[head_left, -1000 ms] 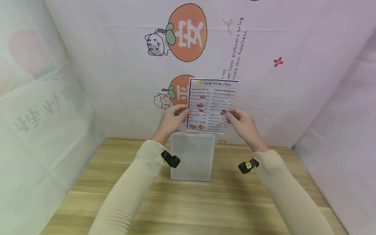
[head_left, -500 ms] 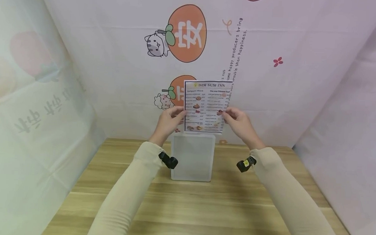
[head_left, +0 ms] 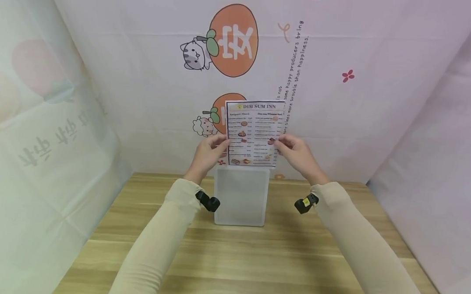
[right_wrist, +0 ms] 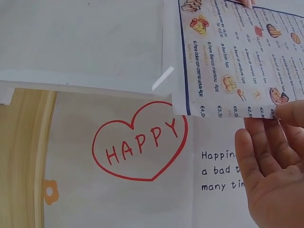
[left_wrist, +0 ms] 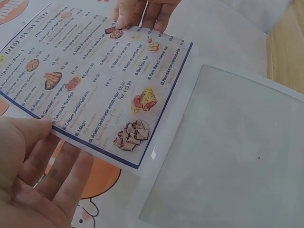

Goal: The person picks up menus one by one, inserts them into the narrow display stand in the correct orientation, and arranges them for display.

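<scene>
Head view, logged left to right; clock centred on the menu sheet [head_left: 253, 132]. Side cloth [head_left: 61, 165] with a faded strawberry print [head_left: 39, 68]: toward 9 o'clock. Left hand [head_left: 207, 156]: 8 o'clock; grips the sheet's left edge, thumb on the printed face, fingers behind, as the left wrist view confirms. Left wrist camera [head_left: 208, 201], black: 7 o'clock, at the cuff. Orange fruit print [head_left: 220, 113] on the back cloth [head_left: 323, 115]: 10 o'clock, partly covered by the sheet. Pale frame [head_left: 241, 197]: 6 o'clock, standing on the wooden table [head_left: 230, 265], top rim near the sheet's lower edge; contact cannot be told. Menu sheet: held above table level, printed side toward the person, heading "DIM SUM INN" at its 12 o'clock. Right hand [head_left: 298, 156]: 4 o'clock; pinches the sheet's right edge, thumb in front, fingers behind. Right wrist camera [head_left: 306, 203]: between 4 and 5 o'clock. Red flower print [head_left: 348, 76]: 2 o'clock. Right wrist view: red "HAPPY" heart [right_wrist: 141, 141], between 7 and 8 o'clock of the sheet.
</scene>
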